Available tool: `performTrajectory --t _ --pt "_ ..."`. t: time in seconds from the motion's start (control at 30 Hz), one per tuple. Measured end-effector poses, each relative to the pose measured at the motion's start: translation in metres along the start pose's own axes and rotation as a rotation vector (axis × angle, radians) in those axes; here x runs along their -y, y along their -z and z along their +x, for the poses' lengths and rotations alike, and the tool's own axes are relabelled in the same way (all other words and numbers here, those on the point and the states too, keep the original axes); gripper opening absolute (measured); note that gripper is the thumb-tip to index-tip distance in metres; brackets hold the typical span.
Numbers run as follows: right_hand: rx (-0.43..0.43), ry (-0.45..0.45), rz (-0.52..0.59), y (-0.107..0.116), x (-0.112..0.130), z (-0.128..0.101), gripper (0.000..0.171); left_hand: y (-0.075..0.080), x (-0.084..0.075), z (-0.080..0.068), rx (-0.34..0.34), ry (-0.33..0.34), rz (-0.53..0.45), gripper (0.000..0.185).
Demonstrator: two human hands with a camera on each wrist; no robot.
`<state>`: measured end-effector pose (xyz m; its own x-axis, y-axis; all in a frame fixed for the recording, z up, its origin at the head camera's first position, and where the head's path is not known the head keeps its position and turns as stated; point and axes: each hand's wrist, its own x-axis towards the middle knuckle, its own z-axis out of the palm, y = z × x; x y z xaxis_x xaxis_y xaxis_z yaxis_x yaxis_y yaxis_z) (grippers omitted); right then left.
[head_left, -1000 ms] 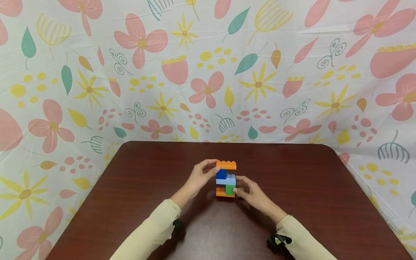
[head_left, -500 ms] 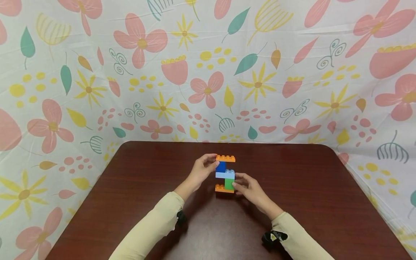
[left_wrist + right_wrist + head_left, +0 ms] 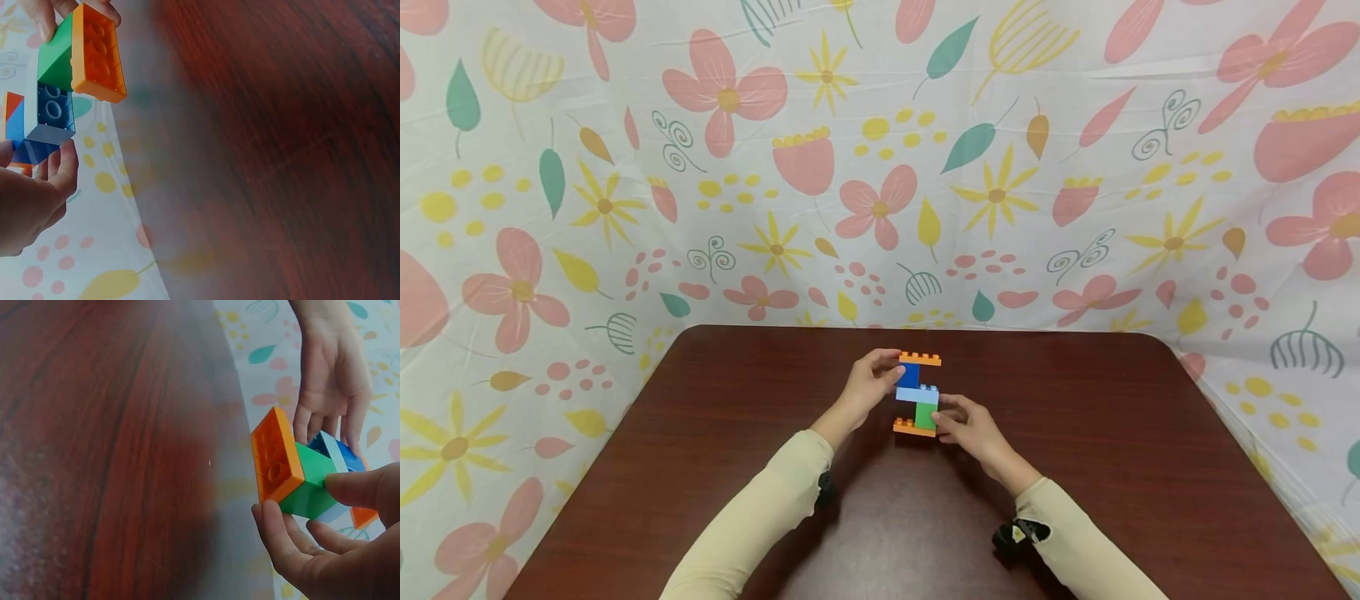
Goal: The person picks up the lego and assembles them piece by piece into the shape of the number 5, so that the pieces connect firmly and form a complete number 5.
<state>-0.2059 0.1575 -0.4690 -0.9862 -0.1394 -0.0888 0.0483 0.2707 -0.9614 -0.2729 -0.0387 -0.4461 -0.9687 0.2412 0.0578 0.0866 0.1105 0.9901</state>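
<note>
Between the hands is an S-shaped stack of toy building blocks. From the top it runs: an orange block [image 3: 920,359], a dark blue block [image 3: 908,375], a light blue block [image 3: 917,395], a green block [image 3: 927,414] and a lower orange block [image 3: 913,427]. My left hand [image 3: 861,390] pinches the dark blue block from the left. On the other side my right hand [image 3: 977,429] grips the green block, thumb in front. Both wrist views show the hollow underside of the lower orange block [image 3: 99,56], raised off the table. In the right wrist view the thumb presses the green block [image 3: 312,475].
The stack is over the dark brown table [image 3: 700,467], toward its far edge. A white cloth [image 3: 880,275] printed with flowers and leaves hangs behind and along both sides. Black wrist straps [image 3: 1011,536] sit at the cream sleeves [image 3: 760,500].
Both hands have carried the stack upward in the head view and slightly left. Its lower end has swung a little left, so it leans slightly. The grips look the same.
</note>
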Motion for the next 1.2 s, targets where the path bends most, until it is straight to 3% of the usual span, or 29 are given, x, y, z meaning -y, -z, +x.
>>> performTrajectory --t 0.3,0.83,1.2 --pt "-0.031 -0.035 -0.021 0.000 -0.002 0.006 0.043 -0.003 0.011 0.009 -0.020 0.076 -0.044 0.035" --pt "-0.023 -0.037 -0.017 0.003 -0.003 0.006 0.044 -0.007 0.014 0.020 -0.026 0.175 -0.061 0.037" --pt "-0.032 -0.055 -0.029 0.003 -0.003 0.008 0.044 -0.008 0.016 0.021 -0.034 0.191 -0.061 0.034"
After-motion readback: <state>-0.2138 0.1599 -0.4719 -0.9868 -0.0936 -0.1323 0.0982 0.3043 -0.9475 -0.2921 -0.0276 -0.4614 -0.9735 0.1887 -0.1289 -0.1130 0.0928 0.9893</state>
